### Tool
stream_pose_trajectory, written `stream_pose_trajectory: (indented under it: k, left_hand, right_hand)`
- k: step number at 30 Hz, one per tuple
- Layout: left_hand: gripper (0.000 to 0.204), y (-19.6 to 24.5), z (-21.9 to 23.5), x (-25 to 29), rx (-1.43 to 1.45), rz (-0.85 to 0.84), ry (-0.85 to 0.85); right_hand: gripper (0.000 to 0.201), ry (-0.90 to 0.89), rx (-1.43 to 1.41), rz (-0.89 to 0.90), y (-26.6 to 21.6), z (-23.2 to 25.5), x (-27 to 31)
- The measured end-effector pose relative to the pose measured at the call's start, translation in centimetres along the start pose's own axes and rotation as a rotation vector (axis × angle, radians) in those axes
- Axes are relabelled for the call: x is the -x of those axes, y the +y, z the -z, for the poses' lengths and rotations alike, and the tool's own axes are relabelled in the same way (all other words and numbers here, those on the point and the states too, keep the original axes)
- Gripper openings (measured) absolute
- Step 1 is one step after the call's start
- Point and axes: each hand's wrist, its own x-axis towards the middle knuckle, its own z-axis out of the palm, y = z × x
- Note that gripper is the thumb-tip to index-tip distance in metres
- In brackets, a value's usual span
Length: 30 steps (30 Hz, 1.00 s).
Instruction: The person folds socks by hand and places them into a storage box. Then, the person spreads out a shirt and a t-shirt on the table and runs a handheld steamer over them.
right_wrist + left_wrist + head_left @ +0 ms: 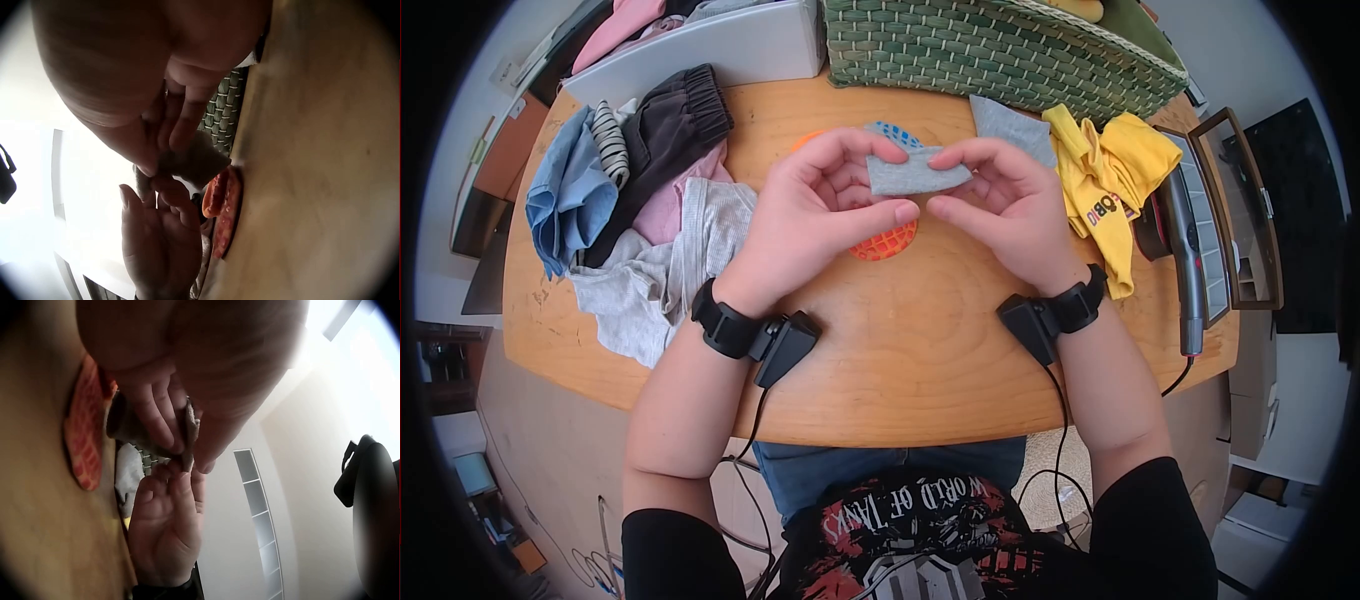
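Currently left hand (792, 222) and right hand (1025, 215) pinch small grey cloth (913, 178) above the table (920, 350); I read this as a folding step, next move calling for aligned edges and a steady pinch

Grey cloth (915, 178): a small, soft-looking piece, plain heathered grey.
Shape: a narrow, roughly four-sided band from where I stand; it looks doubled over, though I can't count the layers.
Pose: stretched sideways, its right end slightly drooping.
Place: held up off the wooden surface (930, 350), between left hand (800, 210) and right hand (1015, 205), in the grip of both.
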Motion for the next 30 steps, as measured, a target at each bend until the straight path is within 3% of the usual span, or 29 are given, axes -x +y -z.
stream_pose_trajectory:
  k: [4,6,14,21,30]
  left_hand:
    - [0.041,-0.5,0.1,-0.1,-0.041,0.003,-0.008]
    - [0.041,0.0,-0.8,0.0,0.002,-0.003,-0.001]
    - [0.042,-0.5,0.1,-0.2,0.036,-0.057,-0.008]
    - [0.029,-1.0,0.3,-0.3,-0.096,-0.150,0.014]
    - [0.019,-0.7,0.0,-0.1,-0.144,-0.138,0.001]
  right_hand:
    - [0.024,-0.010,0.063,-0.026,0.3,0.8,0.2]
    - [0.022,-0.095,0.096,0.088,0.4,1.0,0.1]
    - [0.021,-0.082,0.022,0.035,0.5,0.6,0.2]
    - [0.018,-0.033,0.227,0.117,0.7,0.9,-0.2]
    - [0.019,-0.013,0.223,0.160,0.6,1.0,-0.3]
